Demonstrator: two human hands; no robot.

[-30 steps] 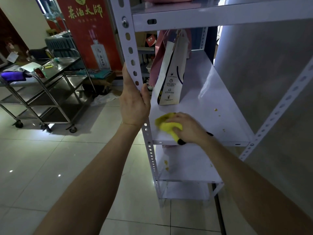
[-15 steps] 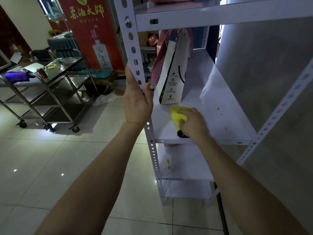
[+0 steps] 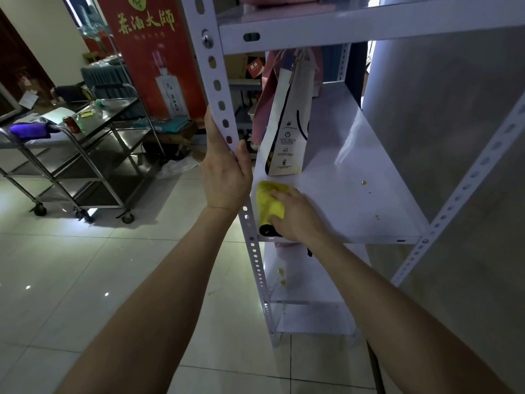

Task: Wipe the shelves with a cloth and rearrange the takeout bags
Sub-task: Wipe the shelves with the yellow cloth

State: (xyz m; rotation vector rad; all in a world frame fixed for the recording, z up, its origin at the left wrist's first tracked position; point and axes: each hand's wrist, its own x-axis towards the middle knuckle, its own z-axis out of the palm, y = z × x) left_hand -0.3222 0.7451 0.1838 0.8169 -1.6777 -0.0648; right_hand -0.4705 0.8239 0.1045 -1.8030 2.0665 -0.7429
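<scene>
Your right hand (image 3: pixel 298 220) has drawn the yellow cloth (image 3: pixel 270 199) back along the shelf (image 3: pixel 355 166), beside your left hand (image 3: pixel 225 180) gripping the post (image 3: pixel 218 89). Fingers (image 3: pixel 279 194) curl over the cloth; a careless push ahead could topple the takeout bag (image 3: pixel 287 137) just beyond them.

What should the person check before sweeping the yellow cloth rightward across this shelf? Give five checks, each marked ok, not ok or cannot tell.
1. Cloth held: ok. The right grip holds the yellow cloth down on the shelf, near its front left corner.
2. Rack steadied: ok. The left grip holds the upright post.
3. Sweep path: ok. Bare shelf lies between the cloth and the crumbs.
4. Bag out of the way: ok. The white paper bag stands upright behind the cloth.
5. Shelf clean: not ok. The crumbs lie toward its right side.
</scene>
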